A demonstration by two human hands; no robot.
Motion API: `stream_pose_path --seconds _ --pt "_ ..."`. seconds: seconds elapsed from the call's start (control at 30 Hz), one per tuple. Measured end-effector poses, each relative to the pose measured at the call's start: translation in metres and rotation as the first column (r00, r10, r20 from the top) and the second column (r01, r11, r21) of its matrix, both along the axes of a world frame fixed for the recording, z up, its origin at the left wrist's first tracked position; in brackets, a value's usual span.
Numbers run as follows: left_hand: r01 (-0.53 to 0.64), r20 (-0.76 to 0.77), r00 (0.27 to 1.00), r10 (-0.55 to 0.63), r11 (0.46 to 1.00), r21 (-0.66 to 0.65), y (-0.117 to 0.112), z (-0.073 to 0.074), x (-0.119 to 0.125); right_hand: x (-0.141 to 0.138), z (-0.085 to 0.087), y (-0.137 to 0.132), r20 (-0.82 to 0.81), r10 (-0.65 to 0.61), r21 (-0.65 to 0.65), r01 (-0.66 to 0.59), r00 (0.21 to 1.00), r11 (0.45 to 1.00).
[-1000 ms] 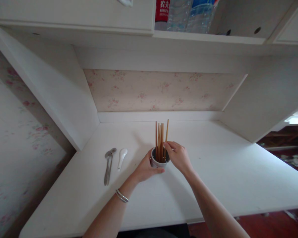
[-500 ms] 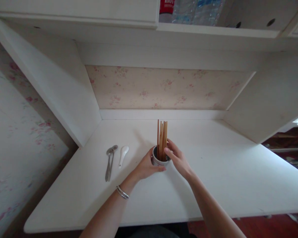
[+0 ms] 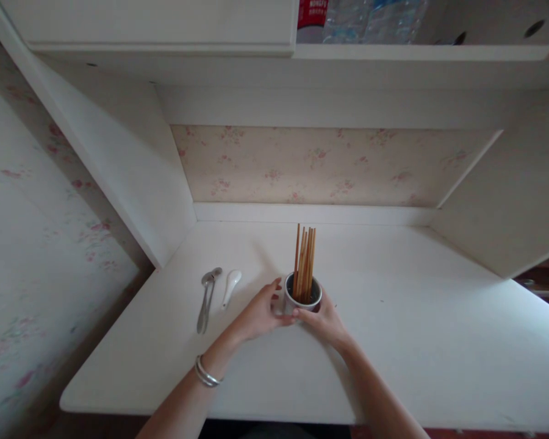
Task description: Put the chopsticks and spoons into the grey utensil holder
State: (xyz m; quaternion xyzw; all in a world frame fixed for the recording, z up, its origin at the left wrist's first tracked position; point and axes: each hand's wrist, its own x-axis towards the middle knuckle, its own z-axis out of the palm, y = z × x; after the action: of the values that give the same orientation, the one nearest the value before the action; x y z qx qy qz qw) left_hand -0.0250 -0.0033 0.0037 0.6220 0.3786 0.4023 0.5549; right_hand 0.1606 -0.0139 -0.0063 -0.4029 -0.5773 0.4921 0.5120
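A round silver-grey chopstick holder (image 3: pixel 293 308) stands on the white desk, with several wooden chopsticks (image 3: pixel 304 259) upright in it, leaning slightly. My right hand (image 3: pixel 328 324) wraps the holder's right side, thumb across its front and the other fingers mostly hidden behind it. On the left side my left hand (image 3: pixel 261 312) is open, fingers spread and curved beside the holder. A small gap shows between its fingers and the wall; its thumb tip lies close to the front, and I cannot tell whether it touches.
Two metal spoons (image 3: pixel 204 308) lie left of the holder, their bowls together. Beside them is a white soup spoon (image 3: pixel 232 285). The white desk (image 3: pixel 407 341) has side panels and an overhead shelf (image 3: pixel 238 70) holding plastic bottles (image 3: pixel 370 21).
My right hand has gone from the chopsticks to the holder's side. The left hand has loosened and drawn back from the holder. The camera view has shifted slightly.
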Motion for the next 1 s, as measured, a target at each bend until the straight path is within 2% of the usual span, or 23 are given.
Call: stream_pose_path --seconds 0.07,0.13,0.17,0.27,0.33,0.4,0.47,0.57,0.67,0.77,0.9,0.97,1.0 --pt "-0.124 -0.266 0.957 0.119 0.992 -0.004 0.000 0.004 -0.027 0.001 -0.003 0.000 0.008 -0.010 -0.009 0.010 1.000 1.000" --pt "-0.215 -0.487 0.846 0.220 0.974 0.066 0.002 0.011 -0.057 0.002 -0.007 0.001 0.024 -0.016 -0.022 0.016 1.000 1.000" --pt "-0.257 -0.581 0.764 0.280 0.958 0.125 0.003 0.014 -0.073 0.003 -0.009 0.002 0.030 -0.014 -0.030 0.015 0.999 0.999" --pt "-0.360 -0.772 0.455 0.445 0.884 0.297 0.007 0.020 -0.115 0.005 -0.016 0.004 0.041 -0.018 -0.043 0.020 0.999 0.999" --pt "-0.381 -0.853 0.284 0.438 0.868 0.319 0.010 0.018 -0.136 0.005 -0.018 0.005 0.042 -0.022 -0.048 0.024 0.999 0.999" --pt "-0.390 -0.905 0.189 0.381 0.875 0.287 0.012 0.012 -0.150 0.006 -0.019 0.006 0.035 -0.022 -0.048 0.024 0.999 0.999" --pt "-0.384 -0.933 0.163 0.322 0.891 0.241 0.014 0.006 -0.157 0.006 -0.019 0.005 0.029 -0.022 -0.048 0.023 0.999 0.999" --pt "-0.363 -0.945 0.167 0.280 0.909 0.205 0.016 -0.001 -0.159 0.005 -0.018 0.004 0.025 -0.020 -0.059 0.021 0.999 0.998" --pt "-0.343 -0.942 0.161 0.295 0.912 0.227 0.017 -0.004 -0.162 0.005 -0.017 0.004 0.000 -0.015 -0.051 0.015 1.000 0.999" --pt "-0.337 -0.943 0.113 0.315 0.904 0.261 0.018 -0.004 -0.169 0.005 -0.018 0.004 0.004 -0.024 -0.055 0.024 1.000 0.998" --pt "-0.367 -0.938 0.017 0.347 0.875 0.317 0.019 0.004 -0.180 0.005 -0.018 0.004 0.015 -0.023 -0.063 0.024 1.000 0.998" --pt "-0.389 -0.920 0.039 0.390 0.854 0.346 0.020 0.014 -0.179 0.005 -0.017 0.004 0.012 -0.020 -0.057 0.021 1.000 0.998" --pt "-0.403 -0.903 0.078 0.422 0.842 0.359 0.021 0.020 -0.176 0.005 -0.017 0.004 0.011 -0.019 -0.054 0.020 1.000 0.998"
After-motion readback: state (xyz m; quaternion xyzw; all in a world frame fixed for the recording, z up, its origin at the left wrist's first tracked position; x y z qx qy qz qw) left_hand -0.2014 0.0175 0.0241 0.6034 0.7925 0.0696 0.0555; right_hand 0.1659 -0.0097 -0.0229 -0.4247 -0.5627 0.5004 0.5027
